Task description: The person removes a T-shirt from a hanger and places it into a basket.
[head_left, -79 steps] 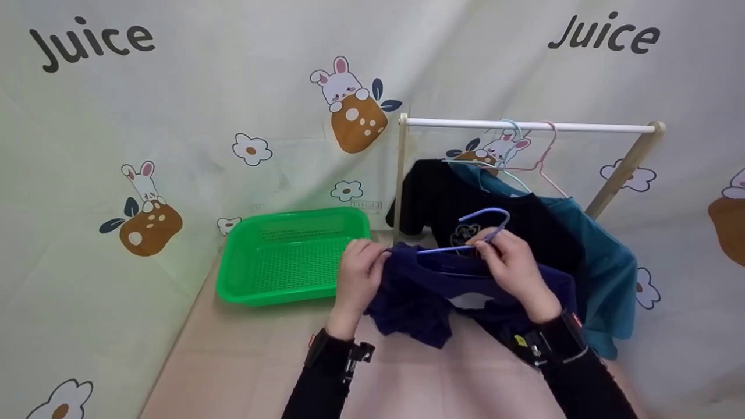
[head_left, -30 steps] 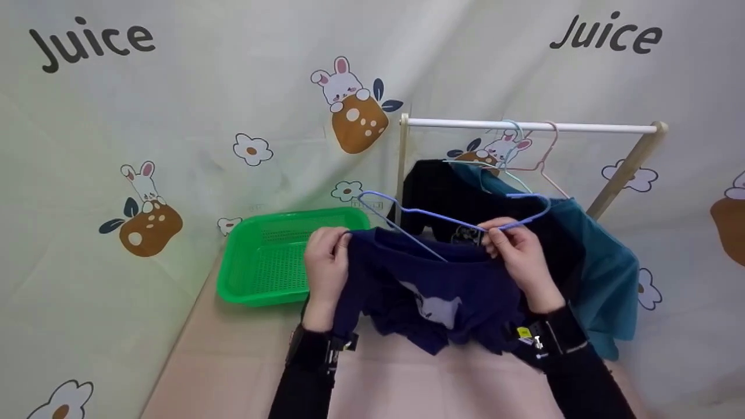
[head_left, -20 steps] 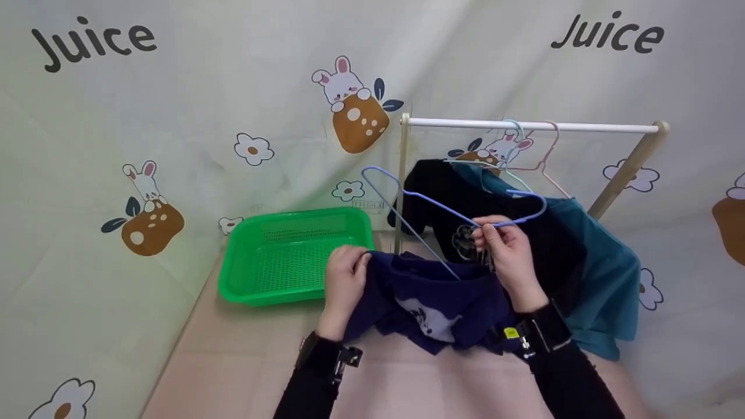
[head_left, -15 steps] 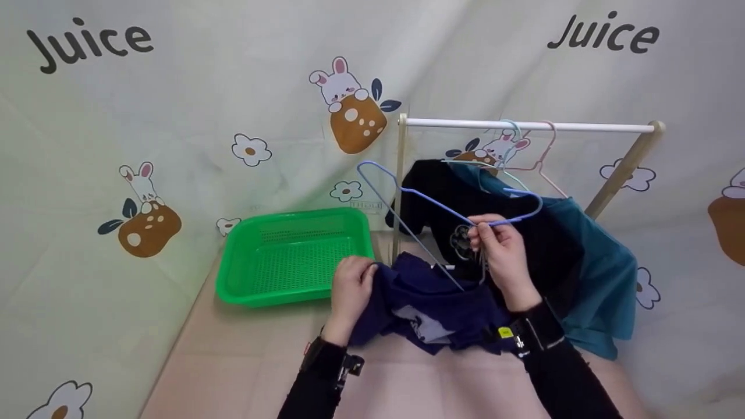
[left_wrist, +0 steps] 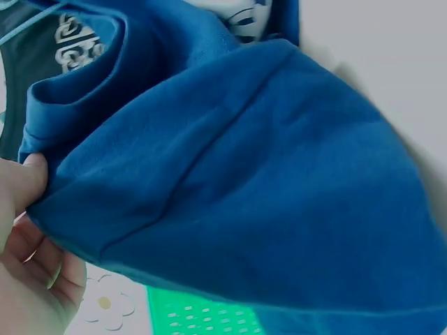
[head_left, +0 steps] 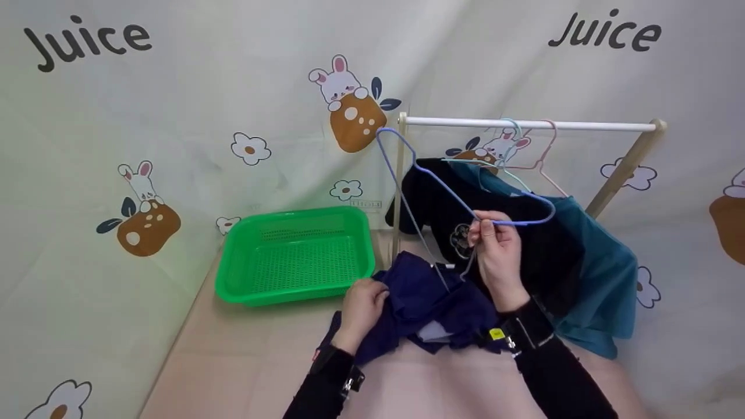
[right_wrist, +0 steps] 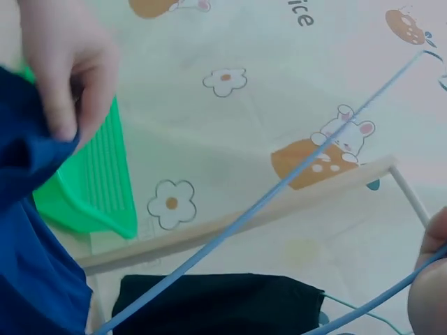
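Observation:
My left hand [head_left: 362,305] pinches a navy T-shirt [head_left: 414,291] near its shoulder, thumb on top of the cloth in the left wrist view. The shirt [left_wrist: 244,188] hangs bunched low over the table, its pale print mostly folded away. My right hand [head_left: 499,253] grips a blue-violet clothes hanger [head_left: 437,179] at the base of its hook, which points right. Steeply tilted, the hanger has one end high beside the rack's left post, outside the shirt. Its other end runs down into the shirt's neck opening, where the cloth hides it.
A green basket [head_left: 233,291] stands left of my left hand. Behind the hands is a rack with a white rail [head_left: 588,125] and wooden posts. From it hang a black shirt [head_left: 428,186] and a teal shirt [head_left: 608,267] on hangers. A printed curtain [head_left: 192,105] closes the back.
The hanger's left end has come out of the shirt's neck and swung up toward the rail. The shirt and my left hand rose and moved left, then sank lower again.

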`<move>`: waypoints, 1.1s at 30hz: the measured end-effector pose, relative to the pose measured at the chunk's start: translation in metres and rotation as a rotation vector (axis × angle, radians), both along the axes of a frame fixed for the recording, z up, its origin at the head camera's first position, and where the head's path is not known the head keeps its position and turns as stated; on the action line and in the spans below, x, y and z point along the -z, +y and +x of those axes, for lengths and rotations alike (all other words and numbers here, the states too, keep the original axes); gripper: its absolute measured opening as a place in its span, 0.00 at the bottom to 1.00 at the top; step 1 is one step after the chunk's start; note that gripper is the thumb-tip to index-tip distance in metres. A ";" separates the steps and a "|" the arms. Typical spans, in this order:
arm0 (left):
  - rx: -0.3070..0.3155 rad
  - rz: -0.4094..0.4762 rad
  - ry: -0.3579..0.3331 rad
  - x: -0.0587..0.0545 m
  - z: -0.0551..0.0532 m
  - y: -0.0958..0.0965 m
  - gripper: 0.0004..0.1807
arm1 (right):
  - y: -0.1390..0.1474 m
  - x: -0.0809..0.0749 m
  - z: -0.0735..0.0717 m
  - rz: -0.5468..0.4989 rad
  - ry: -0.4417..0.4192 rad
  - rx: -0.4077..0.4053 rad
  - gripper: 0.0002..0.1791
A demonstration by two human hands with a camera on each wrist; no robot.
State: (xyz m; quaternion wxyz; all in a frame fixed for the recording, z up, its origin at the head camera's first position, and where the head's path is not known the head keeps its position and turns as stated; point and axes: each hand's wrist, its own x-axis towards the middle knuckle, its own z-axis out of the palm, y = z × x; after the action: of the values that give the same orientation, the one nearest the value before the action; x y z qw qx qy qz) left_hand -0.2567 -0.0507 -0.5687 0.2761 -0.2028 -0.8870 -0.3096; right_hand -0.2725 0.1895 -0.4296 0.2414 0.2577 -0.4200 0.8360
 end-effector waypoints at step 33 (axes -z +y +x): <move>-0.104 -0.032 -0.124 0.041 0.025 -0.028 0.11 | 0.054 -0.053 0.001 0.795 -0.237 0.650 0.10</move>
State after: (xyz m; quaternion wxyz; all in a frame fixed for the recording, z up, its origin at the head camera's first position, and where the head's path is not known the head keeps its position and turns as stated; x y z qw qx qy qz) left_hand -0.2314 -0.0791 -0.6096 0.2333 -0.1412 -0.9166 -0.2922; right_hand -0.2720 0.2436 -0.3767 0.3226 0.0895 -0.7874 0.5176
